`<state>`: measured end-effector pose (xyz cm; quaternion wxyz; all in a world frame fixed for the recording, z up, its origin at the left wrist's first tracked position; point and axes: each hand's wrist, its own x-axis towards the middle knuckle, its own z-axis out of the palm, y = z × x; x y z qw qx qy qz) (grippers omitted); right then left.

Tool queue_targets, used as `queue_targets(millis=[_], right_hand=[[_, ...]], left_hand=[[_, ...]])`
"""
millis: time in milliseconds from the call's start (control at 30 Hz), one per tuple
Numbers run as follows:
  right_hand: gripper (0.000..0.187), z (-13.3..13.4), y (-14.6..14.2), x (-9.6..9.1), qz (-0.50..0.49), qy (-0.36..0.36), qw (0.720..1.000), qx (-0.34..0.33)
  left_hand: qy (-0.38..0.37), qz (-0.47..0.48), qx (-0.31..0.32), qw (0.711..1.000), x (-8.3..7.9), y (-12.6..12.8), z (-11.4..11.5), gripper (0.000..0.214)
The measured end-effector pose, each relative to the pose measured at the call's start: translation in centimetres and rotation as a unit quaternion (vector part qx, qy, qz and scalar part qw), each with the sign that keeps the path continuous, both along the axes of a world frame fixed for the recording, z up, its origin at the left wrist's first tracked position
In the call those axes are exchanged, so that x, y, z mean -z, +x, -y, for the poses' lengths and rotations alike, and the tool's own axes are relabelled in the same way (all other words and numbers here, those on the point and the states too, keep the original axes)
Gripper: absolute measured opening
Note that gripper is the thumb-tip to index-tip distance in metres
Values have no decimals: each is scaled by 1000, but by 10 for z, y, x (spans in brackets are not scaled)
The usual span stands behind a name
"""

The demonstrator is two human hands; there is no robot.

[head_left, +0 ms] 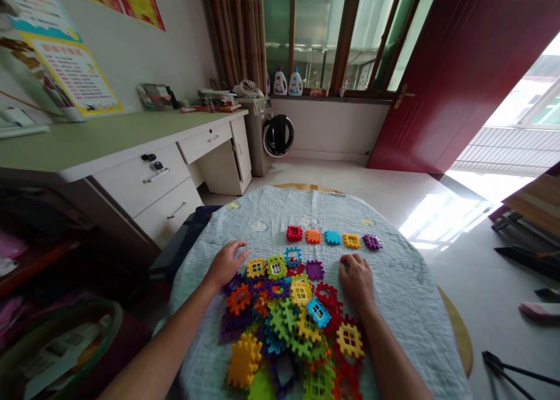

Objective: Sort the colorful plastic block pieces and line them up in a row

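Across the quilted tablecloth (394,289), a row of plastic interlocking blocks (332,238) lies nearer our right hand (357,282) than our left hand (226,265). Our fingers (238,251) rest loose, grasping nothing visible.

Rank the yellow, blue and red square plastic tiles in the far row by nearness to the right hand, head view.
1. Yellow plastic tile: just ahead of the right hand.
2. Blue plastic tile: next along the row, leftward.
3. Red plastic tile: left end of the row.
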<state>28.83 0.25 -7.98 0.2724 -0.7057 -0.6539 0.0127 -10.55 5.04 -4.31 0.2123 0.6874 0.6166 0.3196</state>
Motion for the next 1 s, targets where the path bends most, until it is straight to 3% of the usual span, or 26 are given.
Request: queue_targets(millis=[100, 233, 433, 567, 733, 867, 1000], right_hand=[[20, -1, 0, 0, -1, 7, 1000, 0], [22, -1, 2, 3, -18, 9, 1000, 0], [27, -9, 8, 0, -134, -23, 991, -5], [29, -25, -21, -20, -220, -41, 972, -65], [36, -50, -82, -38, -197, -53, 964, -170], [27, -59, -105, -33, -172, -78, 967, -172], [7, -58, -97, -30, -178, -79, 970, -144]], left_hand=[[4, 41, -20, 999, 7, -12, 19, 35], [21, 67, -48, 996, 9, -4, 26, 34], [61, -1, -60, 996, 10, 5, 26, 26], [79, -56, -55, 994, 11, 7, 28, 17], [77, -74, -59, 993, 9, 8, 29, 13], [75, -73, -68, 992, 9, 8, 30, 13], [81, -71, -65, 992, 10, 8, 30, 13]])
